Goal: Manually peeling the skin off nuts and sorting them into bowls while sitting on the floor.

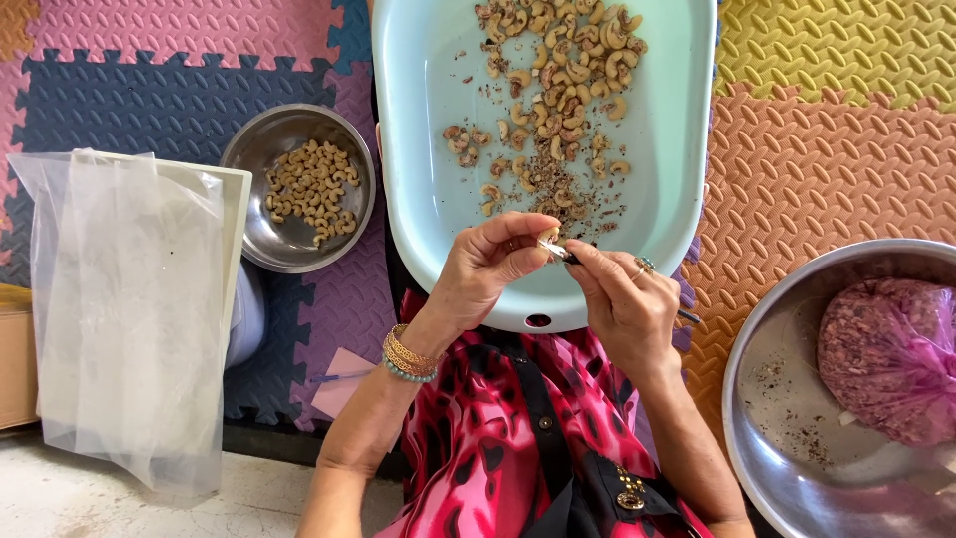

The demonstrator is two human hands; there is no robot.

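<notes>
My left hand (488, 267) pinches a single cashew nut (549, 236) between thumb and fingers, over the near rim of a pale blue plastic tray (418, 149). My right hand (622, 294) grips a small knife (563, 252), its blade tip touching the nut and its handle end sticking out past the hand. Several unpeeled cashews (563, 70) and brown skin flakes lie in the tray, mostly toward the far side.
A steel bowl (261, 149) of peeled cashews sits left of the tray. A clear plastic bag (129, 299) drapes over a white container at far left. A large steel basin (772, 399) at right holds a pink bag of skins (886, 354). Foam puzzle mats cover the floor.
</notes>
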